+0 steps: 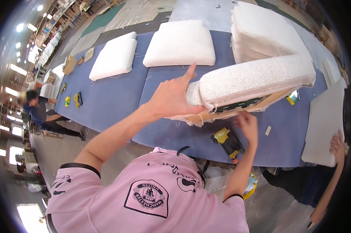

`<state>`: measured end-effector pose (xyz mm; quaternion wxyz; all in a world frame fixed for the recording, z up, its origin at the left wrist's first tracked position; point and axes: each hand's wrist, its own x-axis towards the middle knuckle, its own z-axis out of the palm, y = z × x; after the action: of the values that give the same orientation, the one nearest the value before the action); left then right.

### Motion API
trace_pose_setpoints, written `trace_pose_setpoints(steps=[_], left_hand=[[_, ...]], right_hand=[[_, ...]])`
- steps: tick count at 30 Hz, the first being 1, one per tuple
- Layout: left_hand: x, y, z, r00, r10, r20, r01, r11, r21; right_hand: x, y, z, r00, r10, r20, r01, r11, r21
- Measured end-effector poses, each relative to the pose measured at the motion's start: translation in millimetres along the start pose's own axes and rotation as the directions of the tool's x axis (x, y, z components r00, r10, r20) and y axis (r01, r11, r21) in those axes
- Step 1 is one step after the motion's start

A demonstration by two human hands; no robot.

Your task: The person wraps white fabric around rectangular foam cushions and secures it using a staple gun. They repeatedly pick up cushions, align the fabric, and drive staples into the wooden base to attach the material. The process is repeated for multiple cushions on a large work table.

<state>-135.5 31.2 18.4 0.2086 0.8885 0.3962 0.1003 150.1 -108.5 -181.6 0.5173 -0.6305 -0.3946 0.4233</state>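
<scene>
A white fabric-covered seat cushion [257,75] is tilted up on the blue table in front of me, its wooden frame and dark green underside facing me. My left hand [174,95] grips its left end, thumb on the frame edge and index finger stretched out along the fabric. Below the frame's lower edge is my right hand [247,125], fingers bent and blurred; whether it holds anything cannot be made out. A yellow and black nail gun [226,141] lies on the table close to that hand, its hose fitting toward me.
Two white cushions [181,42] [115,56] lie across the blue table [105,97]. A white stack [268,31] stands at the far right. More staple tools [78,100] rest at the left. A co-worker's hand [337,145] holds a pale panel [323,120] at right; another person [37,106] stands left.
</scene>
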Motion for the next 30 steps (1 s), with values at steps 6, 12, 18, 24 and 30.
trace_pose_setpoints(steps=[6, 12, 18, 24, 30], left_hand=[[-16.4, 32.4, 1.3, 0.982, -0.114, 0.148, 0.107, 0.993, 0.051], [-46.3, 41.7, 15.6, 0.998, -0.029, 0.055, 0.028, 0.999, 0.026], [-55.3, 44.0, 23.2, 0.999, 0.043, 0.025, -0.044, 0.999, 0.018], [-56.4, 45.7, 23.9, 0.999, 0.053, 0.010, -0.053, 0.998, 0.032], [-62.6, 35.1, 47.0, 0.901, 0.263, -0.345, -0.229, 0.964, 0.135]], right_hand=[[-39.0, 211.5, -111.7, 0.742, -0.445, -0.502, -0.456, 0.216, -0.864], [-56.9, 189.7, -102.9, 0.846, -0.075, -0.528, -0.452, 0.426, -0.784], [-66.7, 126.5, -140.5, 0.596, -0.129, -0.792, -0.395, 0.812, -0.429], [-106.8, -137.5, -86.3, 0.297, -0.455, -0.839, 0.617, 0.762, -0.195], [-110.4, -230.0, 67.0, 0.612, -0.791, 0.021, 0.652, 0.489, -0.580]])
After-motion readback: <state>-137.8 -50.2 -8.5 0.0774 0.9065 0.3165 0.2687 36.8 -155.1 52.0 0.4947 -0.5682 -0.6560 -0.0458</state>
